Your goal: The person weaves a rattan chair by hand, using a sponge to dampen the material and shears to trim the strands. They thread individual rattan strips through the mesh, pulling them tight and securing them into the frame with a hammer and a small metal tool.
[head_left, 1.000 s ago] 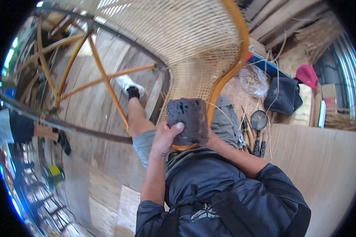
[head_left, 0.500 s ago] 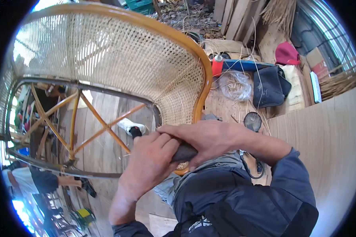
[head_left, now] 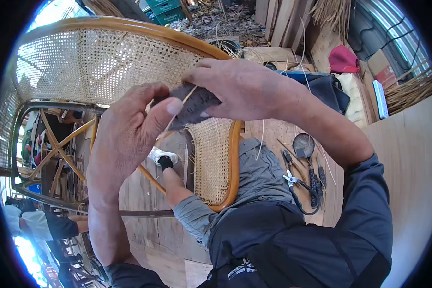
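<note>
Both my hands are raised in front of the woven cane seat. My right hand (head_left: 247,91) grips a dark grey, pitted pad (head_left: 197,103) from the right, fingers over its top and thumb below. My left hand (head_left: 127,127) closes on the pad's left end, its thumb pressed on the near face. A thin pale cane strand (head_left: 190,92) crosses the pad beside that thumb and runs down to the left. Behind is the woven cane panel (head_left: 125,62) with its bent rattan rim (head_left: 234,165); its right end rests against my shorts. The hands hide part of the weave.
Pliers (head_left: 292,178), a round dark dish (head_left: 303,145) and several handled tools lie on the wooden floor at my right. Farther off are a black bag (head_left: 335,93), a red cap (head_left: 343,60) and wooden planks (head_left: 285,24). Another person's legs (head_left: 65,225) show at lower left.
Both hands have risen from near my lap, carrying the dark pad upward, and now stand farther apart. The pad and a cane strand have come into view. The cane panel's near end has shifted slightly.
</note>
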A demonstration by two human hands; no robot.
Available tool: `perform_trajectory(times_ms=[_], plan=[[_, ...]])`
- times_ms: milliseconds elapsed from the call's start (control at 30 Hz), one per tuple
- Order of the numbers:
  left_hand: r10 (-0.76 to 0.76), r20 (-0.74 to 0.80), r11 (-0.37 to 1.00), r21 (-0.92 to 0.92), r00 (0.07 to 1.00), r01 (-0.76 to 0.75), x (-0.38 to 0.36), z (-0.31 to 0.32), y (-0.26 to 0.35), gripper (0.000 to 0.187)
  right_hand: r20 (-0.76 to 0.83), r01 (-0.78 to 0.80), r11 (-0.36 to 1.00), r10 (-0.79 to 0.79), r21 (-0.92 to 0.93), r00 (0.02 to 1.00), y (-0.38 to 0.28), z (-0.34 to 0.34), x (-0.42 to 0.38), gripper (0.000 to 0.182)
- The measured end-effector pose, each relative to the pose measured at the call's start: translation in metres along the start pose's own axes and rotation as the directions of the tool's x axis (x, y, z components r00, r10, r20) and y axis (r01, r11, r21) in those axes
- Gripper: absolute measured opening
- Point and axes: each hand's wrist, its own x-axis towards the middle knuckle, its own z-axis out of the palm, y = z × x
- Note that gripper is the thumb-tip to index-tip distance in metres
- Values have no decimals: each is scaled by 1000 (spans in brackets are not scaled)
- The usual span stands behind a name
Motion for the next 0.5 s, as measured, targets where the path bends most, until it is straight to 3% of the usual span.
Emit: perform_trajectory(times_ms=[67, 167, 200, 300, 367, 400, 500], plan=[[75, -65, 994, 84, 995, -70, 0, 10, 2, 41, 31, -65, 997, 67, -40, 997, 1, -4, 0, 40], [47, -133, 938, 347, 990, 2, 1, 28, 1, 40, 49, -53, 998, 55, -44, 997, 9, 2, 2, 38], [-37, -166, 898, 428, 985, 106, 4, 29, 6, 38, 33, -65, 997, 67, -50, 997, 14, 6, 3, 37], [-240, -103, 913, 313, 965, 261, 17, 19, -5, 45, 0, -64, 998, 64, -24, 998, 30, 9, 7, 34], [-191, -204, 969, 119, 960, 217, 16, 15, -45, 50, -2, -48, 998, 48, 30, 999, 39, 2, 10, 32], [-179, -258, 981, 21, 949, 191, 10, 12, -70, 54, 3, -90, 971, 92, 221, 996, 51, -1, 7, 36], [-349, -344, 900, 135, 872, 414, -23, -14, -136, 56, -60, -184, 932, 212, 314, 975, 88, -11, -13, 42]])
